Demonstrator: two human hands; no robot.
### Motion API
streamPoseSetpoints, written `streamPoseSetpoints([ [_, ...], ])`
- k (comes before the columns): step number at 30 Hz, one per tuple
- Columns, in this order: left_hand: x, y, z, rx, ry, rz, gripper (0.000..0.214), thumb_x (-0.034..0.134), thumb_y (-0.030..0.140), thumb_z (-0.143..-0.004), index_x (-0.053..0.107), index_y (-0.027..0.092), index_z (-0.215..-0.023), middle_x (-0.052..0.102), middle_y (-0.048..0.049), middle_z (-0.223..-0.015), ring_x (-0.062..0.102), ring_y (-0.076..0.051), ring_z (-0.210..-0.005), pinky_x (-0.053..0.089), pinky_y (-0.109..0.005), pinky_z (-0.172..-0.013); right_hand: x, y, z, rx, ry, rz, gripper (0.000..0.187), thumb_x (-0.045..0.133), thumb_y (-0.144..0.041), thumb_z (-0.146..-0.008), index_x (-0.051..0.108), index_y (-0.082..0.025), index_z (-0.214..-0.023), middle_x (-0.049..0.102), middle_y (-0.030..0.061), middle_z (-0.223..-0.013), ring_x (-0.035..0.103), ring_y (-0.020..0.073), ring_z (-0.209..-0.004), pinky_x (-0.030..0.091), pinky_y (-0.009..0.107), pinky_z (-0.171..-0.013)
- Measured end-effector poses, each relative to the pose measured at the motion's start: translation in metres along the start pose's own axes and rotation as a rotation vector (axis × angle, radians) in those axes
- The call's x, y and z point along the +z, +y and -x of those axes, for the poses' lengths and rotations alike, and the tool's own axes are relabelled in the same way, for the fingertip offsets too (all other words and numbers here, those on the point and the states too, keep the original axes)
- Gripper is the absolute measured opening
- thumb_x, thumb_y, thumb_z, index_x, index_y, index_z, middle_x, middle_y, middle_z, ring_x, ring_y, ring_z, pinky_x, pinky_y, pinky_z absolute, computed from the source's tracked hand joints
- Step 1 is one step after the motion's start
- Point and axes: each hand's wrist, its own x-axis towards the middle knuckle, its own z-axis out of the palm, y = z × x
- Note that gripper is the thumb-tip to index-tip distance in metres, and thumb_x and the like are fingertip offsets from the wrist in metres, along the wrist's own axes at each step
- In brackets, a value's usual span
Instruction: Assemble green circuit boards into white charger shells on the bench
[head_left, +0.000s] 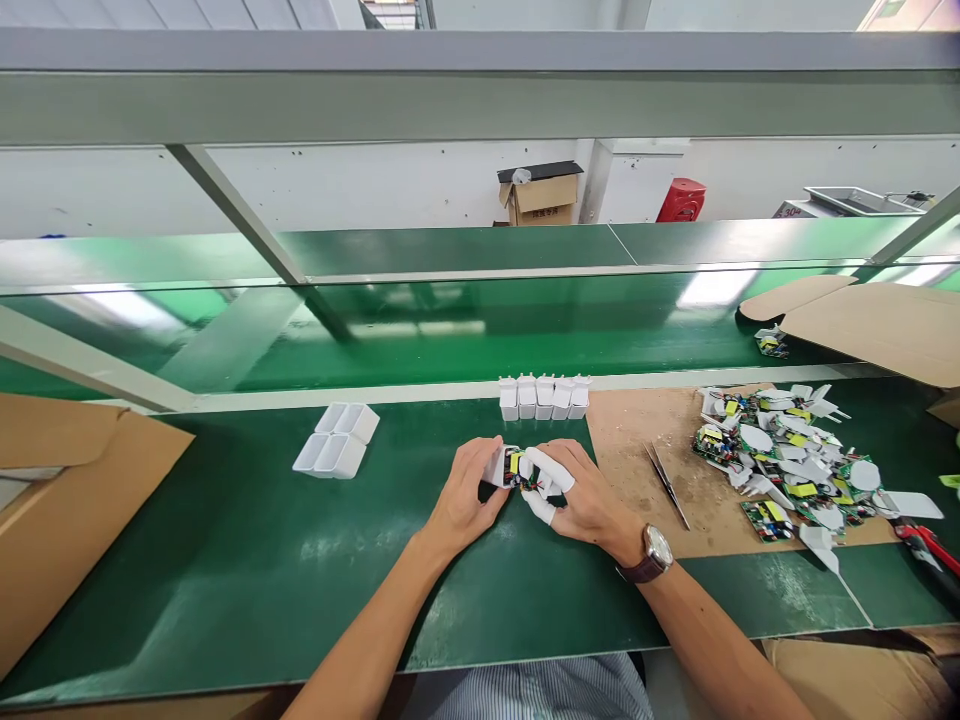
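Fingers (pixel 553 472) hold a circuit board (pixel 515 465) well inside the table edge (pixel 525 656).

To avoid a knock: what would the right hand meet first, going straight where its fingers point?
For the right hand, probably the circuit board, just beyond its white-covered fingertips; depth is unclear, so they may already touch.

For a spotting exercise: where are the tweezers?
In the head view, the tweezers lie right of centre on the brown sheet, between the right hand and the circuit-board pile.
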Motion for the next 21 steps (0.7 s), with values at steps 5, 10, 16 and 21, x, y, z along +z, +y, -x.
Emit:
streamPoseSetpoints([
  [5,0.0001,-0.0003,0.0009,0.000,-0.005,-0.001,0.072,0.064,0.013,-0.093,0.033,0.023,-0.157,0.059,-0.0161,-0.134,0.055,-0.030,-0.126,0.051,-0.051,-0.106,0.0007,0.0013,0.0012,0.000,-0.012,-0.010,0.065,0.060,-0.013,-0.093,0.036,-0.023,-0.153,0.064,0.0133,-0.119,0.057,0.0312,-0.108,0.056,0.050,-0.091],
  [10,0.0010,-0.0010,0.0017,0.002,-0.002,-0.017,0.072,0.064,0.013,-0.093,0.033,0.024,-0.157,0.059,-0.0164,-0.134,0.055,-0.031,-0.127,0.052,-0.052,-0.105,0.0006,0.0012,0.0029,-0.008,-0.006,-0.010,0.062,0.060,-0.013,-0.093,0.039,-0.022,-0.151,0.064,0.0139,-0.119,0.058,0.0311,-0.108,0.057,0.050,-0.091],
  [16,0.0009,-0.0005,0.0008,0.018,0.009,-0.038,0.070,0.064,0.014,-0.094,0.033,0.024,-0.157,0.060,-0.0160,-0.133,0.057,-0.030,-0.126,0.054,-0.050,-0.104,0.0017,0.0026,0.0051,-0.007,-0.008,-0.019,0.069,0.062,-0.012,-0.092,0.036,-0.023,-0.155,0.064,0.0143,-0.122,0.058,0.0316,-0.111,0.057,0.050,-0.092],
  [21,0.0008,-0.0007,0.0011,0.008,0.007,-0.031,0.068,0.063,0.015,-0.095,0.034,0.024,-0.156,0.060,-0.0157,-0.133,0.057,-0.030,-0.127,0.055,-0.050,-0.104,0.0028,0.0041,0.0057,0.007,-0.007,-0.033,0.067,0.062,-0.014,-0.093,0.037,-0.024,-0.154,0.063,0.0139,-0.122,0.057,0.0314,-0.111,0.057,0.051,-0.093],
])
